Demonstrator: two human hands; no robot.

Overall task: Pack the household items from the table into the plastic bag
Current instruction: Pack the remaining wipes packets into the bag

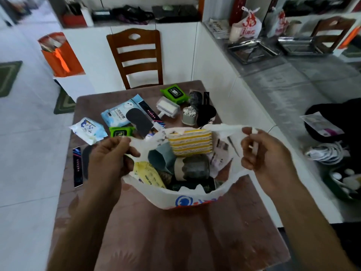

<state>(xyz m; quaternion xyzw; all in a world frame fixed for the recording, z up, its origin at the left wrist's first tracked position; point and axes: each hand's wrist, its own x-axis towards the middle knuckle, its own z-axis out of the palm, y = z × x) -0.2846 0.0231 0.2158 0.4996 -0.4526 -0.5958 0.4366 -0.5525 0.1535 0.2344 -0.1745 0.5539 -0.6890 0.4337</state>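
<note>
At the far left of the table (160, 241), a white-and-blue tissue pack (88, 130) lay flat near the edge, with a long dark strip package (77, 166) nearer to you beside your wrist. Your left hand (109, 155) had its fingers curled and pinching the left handle of the plastic bag (187, 198), pulling it outward. Behind that hand lay a light-blue glove pack (125, 111) and a green wipes pack (121, 131), both still on the table.

The bag stood open at the table's centre, held between your two hands. Inside it you had a yellow wipes pack (149, 176) at the left, a teal roll (159, 158) next to it, a yellow-striped sponge (190, 141) on top toward the far side, and a dark roll (192, 169) beneath the sponge.

Beyond the bag, a lint roller (168, 107), a second green pack (174, 93) and a cotton-swab holder (189, 115) remained unpacked, just beside one another.

Your right hand (261, 151) gripped the right handle, fingers clenched round the bunched plastic, held apart from the left hand.
</note>
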